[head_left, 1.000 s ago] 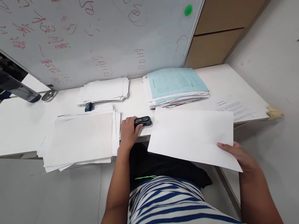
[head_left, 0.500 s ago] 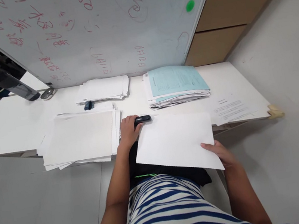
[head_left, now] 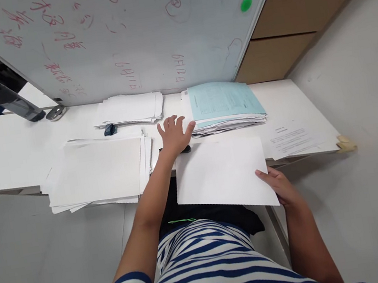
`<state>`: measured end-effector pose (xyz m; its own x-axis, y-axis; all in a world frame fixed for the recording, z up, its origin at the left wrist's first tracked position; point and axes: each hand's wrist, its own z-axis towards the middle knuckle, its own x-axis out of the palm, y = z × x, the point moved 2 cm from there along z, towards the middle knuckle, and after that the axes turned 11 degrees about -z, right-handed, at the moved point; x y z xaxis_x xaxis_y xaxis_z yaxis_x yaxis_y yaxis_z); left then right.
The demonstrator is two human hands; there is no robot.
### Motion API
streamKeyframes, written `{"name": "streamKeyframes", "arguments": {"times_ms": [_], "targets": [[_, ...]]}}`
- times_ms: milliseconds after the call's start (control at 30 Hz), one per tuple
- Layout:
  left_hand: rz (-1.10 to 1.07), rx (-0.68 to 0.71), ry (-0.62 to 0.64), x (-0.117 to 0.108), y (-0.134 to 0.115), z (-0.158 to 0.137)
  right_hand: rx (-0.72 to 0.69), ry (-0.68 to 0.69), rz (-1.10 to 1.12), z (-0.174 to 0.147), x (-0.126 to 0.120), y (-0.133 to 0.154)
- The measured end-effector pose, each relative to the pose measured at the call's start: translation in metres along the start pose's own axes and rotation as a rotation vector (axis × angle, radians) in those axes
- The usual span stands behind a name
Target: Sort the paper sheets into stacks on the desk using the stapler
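Note:
My right hand (head_left: 279, 185) pinches the right edge of some white paper (head_left: 220, 172), thumb on top and fingers underneath. The paper overhangs the desk's front edge, and I cannot tell how many sheets it is. A black stapler (head_left: 186, 149) lies at the paper's upper left corner, partly hidden under my left wrist. Above it, my left hand (head_left: 174, 134) is open with fingers spread, holding nothing. Its thumb is close to a thick paper stack with a light blue sheet (head_left: 224, 101) on top.
Left on the white desk (head_left: 7, 151) lies a large pile of paper (head_left: 98, 172), overhanging the front edge. Behind it are a smaller paper stack (head_left: 130, 108), a dark blue object (head_left: 110, 129), a mouse (head_left: 56, 113) and a bottle (head_left: 21, 106). A printed sheet (head_left: 291, 138) lies right. A whiteboard (head_left: 144, 38) stands behind.
My left hand has let go of the stapler and moved forward and right, its fingers spreading. My right hand still holds the paper, which has shifted slightly.

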<state>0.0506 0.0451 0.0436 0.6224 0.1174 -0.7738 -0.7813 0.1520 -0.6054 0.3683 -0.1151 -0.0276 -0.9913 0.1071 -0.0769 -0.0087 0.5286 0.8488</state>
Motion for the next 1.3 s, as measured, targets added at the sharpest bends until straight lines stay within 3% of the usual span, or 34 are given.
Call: {"name": "streamKeyframes", "arguments": {"times_ms": [233, 433, 600, 700, 800, 900, 967, 1100, 1167, 1233, 1300], "targets": [[0.035, 0.038, -0.02, 0.026, 0.003, 0.002, 0.051, 0.012, 0.012, -0.01, -0.006, 0.005], [0.097, 0.115, -0.022, 0.033, -0.003, -0.002, 0.06, -0.192, 0.101, -0.014, 0.0, 0.019], [0.076, 0.096, -0.027, 0.028, 0.001, -0.002, -0.012, -0.169, 0.058, -0.015, 0.012, 0.029], [-0.051, 0.072, -0.117, 0.017, 0.004, -0.001, -0.048, -0.178, 0.096, -0.02, 0.015, 0.034], [-0.215, 0.134, -0.284, 0.001, 0.003, -0.009, -0.062, -0.173, 0.09, -0.025, 0.016, 0.041], [-0.189, 0.147, -0.396, -0.015, 0.009, -0.03, -0.082, -0.193, 0.06, -0.026, 0.012, 0.054], [-0.094, 0.119, -0.313, -0.021, 0.02, -0.044, -0.107, -0.26, 0.057, -0.027, 0.004, 0.065], [-0.062, 0.054, 0.016, -0.016, 0.047, -0.061, -0.17, -0.431, 0.015, -0.034, -0.018, 0.085], [-0.076, 0.009, 0.005, -0.01, 0.054, -0.062, -0.234, -0.563, 0.037, -0.042, -0.027, 0.09], [-0.06, -0.037, -0.102, -0.003, 0.055, -0.059, -0.315, -0.703, 0.099, -0.05, -0.03, 0.09], [-0.05, -0.063, -0.236, 0.003, 0.05, -0.058, -0.417, -0.71, 0.153, -0.054, -0.023, 0.086]]}}
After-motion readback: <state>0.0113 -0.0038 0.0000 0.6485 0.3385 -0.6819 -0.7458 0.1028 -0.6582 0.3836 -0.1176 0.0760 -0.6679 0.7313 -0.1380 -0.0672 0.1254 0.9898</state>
